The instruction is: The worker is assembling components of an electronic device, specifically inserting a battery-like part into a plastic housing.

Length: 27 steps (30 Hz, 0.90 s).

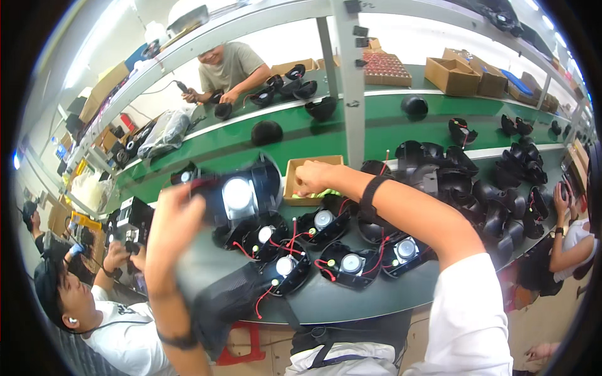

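Held up at the left is a black plastic shell with a round silver speaker (238, 195), blurred by motion. My left hand (172, 219) grips its left side, the fingers smeared. My right hand (315, 176) reaches into a small cardboard box (290, 183) holding yellow-green bits, its fingers curled together; what they hold, if anything, is hidden. On the dark table below lie several more black shells with speakers and red wires, among them one at the front (351, 263) and one by my right forearm (405, 249).
A heap of empty black shells (439, 172) lies to the right. Behind the table runs a green conveyor (364, 119) with scattered shells, and a metal post (351, 81) rises at its near edge. A co-worker (232, 69) sits across; another person (81, 294) works at left.
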### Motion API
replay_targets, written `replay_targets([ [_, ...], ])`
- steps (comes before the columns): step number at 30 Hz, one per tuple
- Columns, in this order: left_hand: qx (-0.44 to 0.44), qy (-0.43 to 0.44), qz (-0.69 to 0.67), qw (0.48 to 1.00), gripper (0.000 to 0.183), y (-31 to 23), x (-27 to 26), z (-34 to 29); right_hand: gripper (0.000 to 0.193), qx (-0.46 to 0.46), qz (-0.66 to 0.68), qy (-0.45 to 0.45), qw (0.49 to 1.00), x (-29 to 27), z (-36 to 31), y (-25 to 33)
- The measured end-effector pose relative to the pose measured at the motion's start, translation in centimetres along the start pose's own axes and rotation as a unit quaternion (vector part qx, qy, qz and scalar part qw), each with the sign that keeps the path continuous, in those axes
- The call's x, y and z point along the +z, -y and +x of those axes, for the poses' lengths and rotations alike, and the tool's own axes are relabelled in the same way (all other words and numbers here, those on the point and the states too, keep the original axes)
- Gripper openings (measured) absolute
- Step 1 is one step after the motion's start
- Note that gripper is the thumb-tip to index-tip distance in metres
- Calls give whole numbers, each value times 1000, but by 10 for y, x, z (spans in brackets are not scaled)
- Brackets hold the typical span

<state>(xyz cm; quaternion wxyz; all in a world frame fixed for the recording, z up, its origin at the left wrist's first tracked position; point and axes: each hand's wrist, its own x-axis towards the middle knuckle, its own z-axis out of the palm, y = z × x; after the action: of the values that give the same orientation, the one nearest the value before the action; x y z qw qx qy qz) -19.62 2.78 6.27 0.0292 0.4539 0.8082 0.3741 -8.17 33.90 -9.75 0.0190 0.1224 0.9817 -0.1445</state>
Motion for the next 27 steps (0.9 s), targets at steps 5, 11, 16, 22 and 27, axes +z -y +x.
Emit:
replay_targets([
  [5, -68, 88, -83, 990, 35, 0, 2, -140, 31, -27, -7, 2, 1000, -2, 23, -2],
  [11, -220, 237, -227, 919, 46, 33, 80, -204, 44, 110, 448, -106, 881, -66, -34, 22],
  [16, -157, 249, -188, 937, 51, 35, 118, -205, 40, 143, 575, -122, 796, -81, -102, 60],
  [22, -130, 211, -255, 935, 53, 40, 133, -213, 34, 74, 610, -178, 769, -54, -189, 96],
  [27, -7, 75, -43, 996, 68, 18, 114, -224, 30, -20, 661, -181, 728, -19, -245, 128],
])
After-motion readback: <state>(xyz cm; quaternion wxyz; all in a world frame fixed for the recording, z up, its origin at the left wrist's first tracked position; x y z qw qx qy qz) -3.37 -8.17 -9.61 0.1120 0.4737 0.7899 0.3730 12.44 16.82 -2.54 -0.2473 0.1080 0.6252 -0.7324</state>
